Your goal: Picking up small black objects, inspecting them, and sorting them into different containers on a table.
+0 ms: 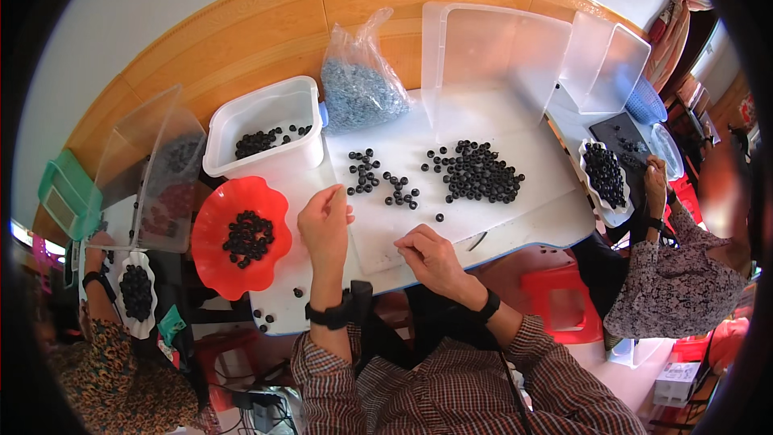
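Note:
My left hand (325,221) is raised over the white table at the red dish's right side, its fingers curled together. Whatever may be in it is hidden. Lower and to the right, my right hand (432,258) is closed in a pinch near the table's front edge; I cannot make out anything between the fingertips. Beyond my hands lies a dense pile of small black round pieces with holes (481,173). Smaller loose groups of the same black pieces (364,173) lie left of it. The red scalloped dish (211,234) holds more of them.
A white tub (266,163) with black pieces and a clear bag of blue-grey bits (362,93) stand behind. Clear plastic bins (499,56) rise at the back. A thin dark tool (477,242) lies near the front edge. People work at both sides, each beside a white dish (605,201).

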A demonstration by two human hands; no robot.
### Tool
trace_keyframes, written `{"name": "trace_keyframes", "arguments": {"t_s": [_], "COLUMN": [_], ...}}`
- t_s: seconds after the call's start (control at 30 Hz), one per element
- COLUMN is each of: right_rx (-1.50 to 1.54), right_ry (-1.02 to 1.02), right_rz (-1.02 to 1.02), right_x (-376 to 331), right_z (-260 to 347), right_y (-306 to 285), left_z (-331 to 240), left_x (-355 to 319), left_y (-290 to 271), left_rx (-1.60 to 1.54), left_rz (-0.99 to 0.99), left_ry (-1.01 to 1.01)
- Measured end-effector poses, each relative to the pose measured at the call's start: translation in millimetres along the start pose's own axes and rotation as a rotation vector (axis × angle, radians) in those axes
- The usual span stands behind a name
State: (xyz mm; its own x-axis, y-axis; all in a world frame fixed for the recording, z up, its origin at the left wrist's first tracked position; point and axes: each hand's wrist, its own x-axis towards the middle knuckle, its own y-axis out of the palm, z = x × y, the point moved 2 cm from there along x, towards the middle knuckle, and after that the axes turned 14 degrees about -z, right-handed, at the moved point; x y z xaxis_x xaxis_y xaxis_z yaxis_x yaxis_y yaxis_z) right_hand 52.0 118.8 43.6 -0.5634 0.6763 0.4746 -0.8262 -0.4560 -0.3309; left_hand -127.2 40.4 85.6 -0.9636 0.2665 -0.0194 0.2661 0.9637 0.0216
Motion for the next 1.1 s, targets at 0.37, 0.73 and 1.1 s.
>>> {"name": "trace_keyframes", "arguments": {"t_s": [0.37,0.73,1.1], "right_rx": [0.012,0.055,0.111], "right_ry": [0.016,0.007,0.124], "right_rz": [-0.091,-0.135,-0.187], "right_x": [-0.2,-1.6,-4.5], "right_z": [-9.1,-13.1,-17.4], "right_y": [-0.4,-2.0,-4.9], "left_z": [32.0,41.1,13.5], "left_x": [67.5,72.6,30.6], "left_y": [87.3,115.6,88.5], "left_rx": [0.692,1.028,0.317], "left_rz": [0.041,0.072,0.176], "left_ry": [0.458,0.46,0.193]}}
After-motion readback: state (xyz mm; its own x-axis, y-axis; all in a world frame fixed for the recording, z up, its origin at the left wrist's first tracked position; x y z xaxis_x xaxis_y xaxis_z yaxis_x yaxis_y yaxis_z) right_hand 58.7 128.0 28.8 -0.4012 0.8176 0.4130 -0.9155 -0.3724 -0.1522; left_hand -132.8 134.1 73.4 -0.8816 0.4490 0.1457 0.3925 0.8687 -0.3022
